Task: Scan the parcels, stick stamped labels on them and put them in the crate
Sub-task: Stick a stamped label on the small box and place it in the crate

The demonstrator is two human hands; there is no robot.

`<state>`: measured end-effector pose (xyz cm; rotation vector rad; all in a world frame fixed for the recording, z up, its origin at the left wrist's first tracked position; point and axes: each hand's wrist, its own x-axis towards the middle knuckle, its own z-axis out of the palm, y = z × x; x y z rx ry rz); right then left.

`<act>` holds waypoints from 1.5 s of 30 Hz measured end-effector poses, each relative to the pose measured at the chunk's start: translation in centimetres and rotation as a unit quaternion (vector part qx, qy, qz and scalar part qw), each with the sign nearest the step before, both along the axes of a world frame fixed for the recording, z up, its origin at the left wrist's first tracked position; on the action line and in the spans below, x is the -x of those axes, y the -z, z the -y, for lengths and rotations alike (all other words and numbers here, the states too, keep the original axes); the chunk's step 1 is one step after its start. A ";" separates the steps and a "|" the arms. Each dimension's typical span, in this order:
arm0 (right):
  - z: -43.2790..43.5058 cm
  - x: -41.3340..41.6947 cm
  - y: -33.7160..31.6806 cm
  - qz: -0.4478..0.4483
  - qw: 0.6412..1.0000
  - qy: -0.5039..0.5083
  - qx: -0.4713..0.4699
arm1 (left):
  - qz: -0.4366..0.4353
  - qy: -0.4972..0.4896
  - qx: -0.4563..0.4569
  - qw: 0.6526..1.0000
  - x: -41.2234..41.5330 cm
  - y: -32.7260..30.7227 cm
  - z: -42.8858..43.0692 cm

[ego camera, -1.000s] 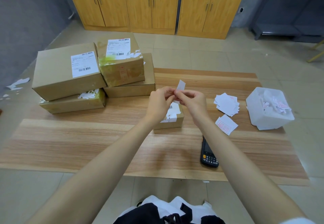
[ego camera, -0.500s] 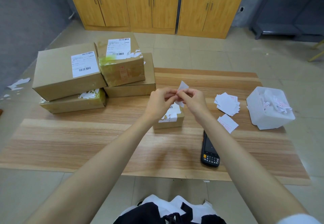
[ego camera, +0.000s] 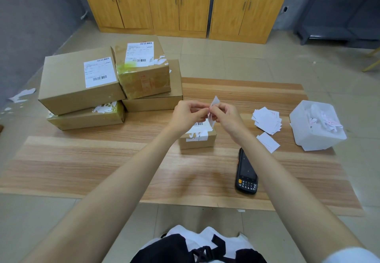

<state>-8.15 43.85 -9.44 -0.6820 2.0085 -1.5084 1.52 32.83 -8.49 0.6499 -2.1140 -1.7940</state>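
A small cardboard parcel (ego camera: 198, 140) with a barcode label sits on the wooden board (ego camera: 102, 159), just below my hands. My left hand (ego camera: 187, 114) and my right hand (ego camera: 225, 116) meet above it and both pinch a small white label (ego camera: 214, 100), which is splitting into two layers between the fingertips. A pile of stamped labels (ego camera: 266, 119) and one loose label (ego camera: 268, 141) lie to the right. The black handheld scanner (ego camera: 245, 173) lies on the board under my right forearm. Several larger parcels (ego camera: 82, 77) are stacked at the left.
A white plastic bin (ego camera: 314, 139) holding crumpled label scraps stands at the board's right edge. Wooden cabinets (ego camera: 181, 3) line the back wall. Paper scraps (ego camera: 21, 95) lie on the floor at the left. No crate is in view.
My hands have stayed above the small parcel. The label between my fingers has twisted, and a lower flap now hangs down from it.
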 end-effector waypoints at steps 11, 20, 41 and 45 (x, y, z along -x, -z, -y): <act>-1.7 2.0 1.4 -0.025 0.990 0.124 -0.059 | 0.090 -0.175 0.182 0.963 0.4 -0.1 1.2; -7.8 7.1 3.4 0.005 0.955 0.291 -0.052 | 0.063 -0.129 0.150 0.978 4.3 0.2 -0.9; -24.6 21.5 6.1 0.014 0.908 0.413 -0.072 | 0.066 0.054 0.151 0.985 21.8 3.0 -20.2; -24.5 23.4 7.4 -0.071 0.912 0.359 -0.186 | 0.075 0.040 0.156 0.984 22.3 4.0 -20.2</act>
